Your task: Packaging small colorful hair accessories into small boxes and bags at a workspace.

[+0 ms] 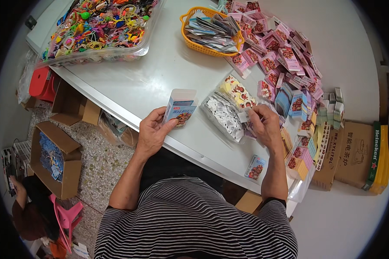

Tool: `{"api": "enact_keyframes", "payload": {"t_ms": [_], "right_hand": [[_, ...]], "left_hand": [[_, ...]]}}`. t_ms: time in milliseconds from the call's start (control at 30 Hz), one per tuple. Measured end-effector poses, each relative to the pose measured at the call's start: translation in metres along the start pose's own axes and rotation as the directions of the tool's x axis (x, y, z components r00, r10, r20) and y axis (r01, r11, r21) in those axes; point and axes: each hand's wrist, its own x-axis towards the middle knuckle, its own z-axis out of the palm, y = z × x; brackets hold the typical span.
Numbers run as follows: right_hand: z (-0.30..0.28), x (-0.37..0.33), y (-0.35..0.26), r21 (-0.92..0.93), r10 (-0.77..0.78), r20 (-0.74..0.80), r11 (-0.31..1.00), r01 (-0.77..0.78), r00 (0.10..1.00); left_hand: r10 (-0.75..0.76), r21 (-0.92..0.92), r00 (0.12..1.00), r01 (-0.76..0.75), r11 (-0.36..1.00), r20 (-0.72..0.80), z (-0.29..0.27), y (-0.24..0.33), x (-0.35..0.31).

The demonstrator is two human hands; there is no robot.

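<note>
My left hand (153, 133) grips a small blue carton (183, 113) with a cartoon picture on it, held upright with its top flap standing up. Over a clear plastic bag (212, 111) filled with small white printed slips, the fingers of my right hand (267, 124) are pinched on a small white slip (243, 117). Yellow sheets (239, 92) with red cartoon figures lie behind the white slips. Close to my right forearm, a flat blue picture card (255, 167) rests near the table's front edge.
Pink cartons (268, 62) are heaped at the far right, beside a yellow basket (209, 51) of flat packets. A clear bin (134, 52) of colourful corded trinkets stands far left. Cardboard boxes (70, 179) and another person (32, 207) are on the floor side at left.
</note>
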Motion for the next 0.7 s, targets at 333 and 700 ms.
{"api": "enact_keyframes", "payload": {"t_ms": [333,700], "right_hand": [[0.002,0.007,-0.008,0.039,-0.038,-0.031,0.998,0.04,0.999],[0.027,-0.003,-0.022,-0.215,-0.369,0.141,0.894,0.392,0.919]], "left_hand": [[-0.009,0.013,1.0,0.009,1.0,0.003,0.002,0.004,0.0],[-0.002,0.019,1.0,0.002,1.0,0.022,0.0,0.002,0.0]]}}
